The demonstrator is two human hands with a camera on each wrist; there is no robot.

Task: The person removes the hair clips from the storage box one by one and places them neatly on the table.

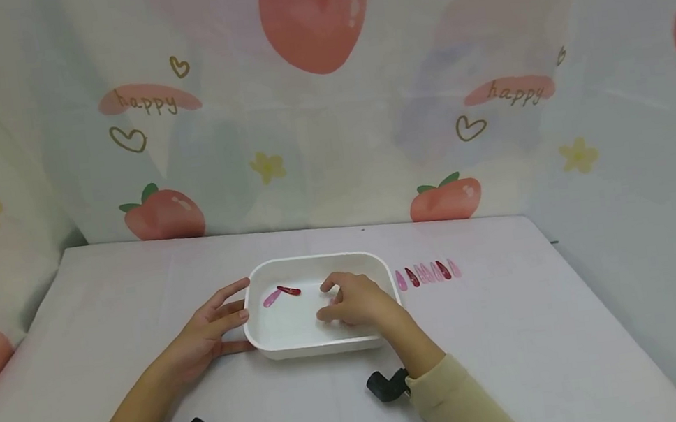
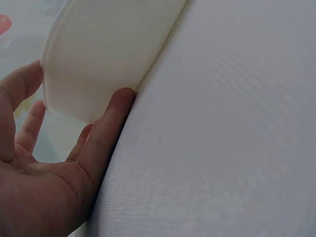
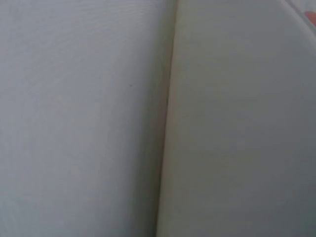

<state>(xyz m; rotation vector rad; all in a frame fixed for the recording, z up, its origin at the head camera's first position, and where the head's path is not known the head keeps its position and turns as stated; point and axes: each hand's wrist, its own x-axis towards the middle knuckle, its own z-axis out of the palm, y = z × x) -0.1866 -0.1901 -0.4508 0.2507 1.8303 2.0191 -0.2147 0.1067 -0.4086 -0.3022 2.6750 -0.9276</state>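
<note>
A white tray (image 1: 292, 352) sits on the table. My left hand (image 1: 204, 333) is at its left end, fingers extended. In the left wrist view the fingertips meet the tray's rim and the thumb (image 2: 118, 106) lies along the wall's foot. Over the right half of the tray reaches my right hand (image 1: 358, 300), index finger and thumb bent but apart. A bit of pink (image 1: 333, 301) shows between them, mostly hidden by the hand. A pink snap hair clip (image 1: 271, 298) and a red snap hair clip (image 1: 289, 290) lie inside the tray at left.
Right of the tray, several pink and red snap hair clips stand in a row, including a red one (image 1: 412, 277) and a pink one (image 1: 454, 268). White cloth covers the table (image 1: 517, 330). A patterned curtain (image 1: 329, 135) rises behind it. The right wrist view shows only tray wall (image 3: 237, 123) and cloth.
</note>
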